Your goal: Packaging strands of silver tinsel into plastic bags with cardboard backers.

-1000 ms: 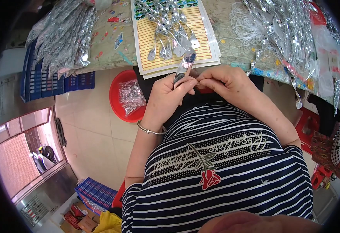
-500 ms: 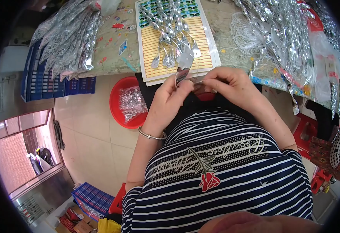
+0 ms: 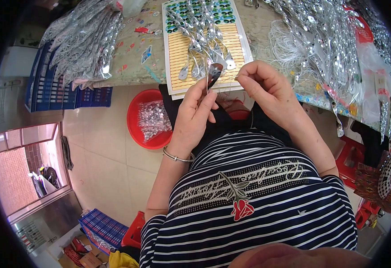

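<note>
My left hand [image 3: 192,114] pinches the lower end of a shiny silver twisted strip [image 3: 214,71] between thumb and fingers, at the table's near edge. Its upper part stands over other silver spiral strips [image 3: 197,44] lying on printed sheets [image 3: 243,44], yellow with red lines and rows of green-blue ovals. A short way to the right, my right hand [image 3: 269,91] is closed, thumb and forefinger pressed together. Whatever they pinch is too fine to make out; faint threads hang near it.
White threads [image 3: 281,42] and a heap of silver strips [image 3: 314,33] lie right on the worn table. Bagged silver strips [image 3: 86,49] lie at the left, above a blue crate [image 3: 48,98]. A red basin [image 3: 135,131] holding a bagged silver bundle stands on the floor.
My hands have moved apart; the right one has lifted up and away from the strip. The strip's upper part has turned and now looks darker and shorter.
</note>
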The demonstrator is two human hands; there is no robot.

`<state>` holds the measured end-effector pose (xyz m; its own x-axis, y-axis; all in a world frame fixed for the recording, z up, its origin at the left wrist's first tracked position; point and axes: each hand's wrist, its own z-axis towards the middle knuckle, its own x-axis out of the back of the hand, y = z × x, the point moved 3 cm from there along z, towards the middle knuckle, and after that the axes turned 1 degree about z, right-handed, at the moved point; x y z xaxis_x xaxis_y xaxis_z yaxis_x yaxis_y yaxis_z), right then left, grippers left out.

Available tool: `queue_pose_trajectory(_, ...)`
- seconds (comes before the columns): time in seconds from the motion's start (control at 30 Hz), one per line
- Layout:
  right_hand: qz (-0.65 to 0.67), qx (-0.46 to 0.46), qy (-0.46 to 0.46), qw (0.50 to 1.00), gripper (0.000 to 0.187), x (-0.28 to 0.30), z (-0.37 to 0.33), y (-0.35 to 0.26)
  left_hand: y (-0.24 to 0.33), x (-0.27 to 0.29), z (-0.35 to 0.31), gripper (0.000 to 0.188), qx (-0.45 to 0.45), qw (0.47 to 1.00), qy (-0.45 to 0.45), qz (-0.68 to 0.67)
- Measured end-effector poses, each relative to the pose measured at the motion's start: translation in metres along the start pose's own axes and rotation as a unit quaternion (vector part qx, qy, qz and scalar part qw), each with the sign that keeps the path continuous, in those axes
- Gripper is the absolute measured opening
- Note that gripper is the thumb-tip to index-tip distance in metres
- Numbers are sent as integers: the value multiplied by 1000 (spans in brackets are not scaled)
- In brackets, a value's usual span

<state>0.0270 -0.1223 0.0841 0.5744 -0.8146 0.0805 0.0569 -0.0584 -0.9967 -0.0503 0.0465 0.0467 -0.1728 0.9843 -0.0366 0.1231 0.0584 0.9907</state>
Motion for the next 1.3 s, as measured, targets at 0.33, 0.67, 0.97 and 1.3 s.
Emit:
queue_pose_trajectory(0.33,60,16,19,998,11,-8,1,-16,-13,0,-3,45,13,1000,-11,-20)
queue_pose_trajectory(0.67,-91,32,32,995,9,-9,9,16,-11,2,-6,46,32,998,-13,-56)
queue_pose_trajectory(0.97,-70,2,3,998,11,-15,6,21,-11,5,-5,47,36,996,-6,-78)
queue_pose_trajectory(1.3,-60,-2,13,998,10,-13,5,29,-10,5,-6,46,42,996,-2,-85)
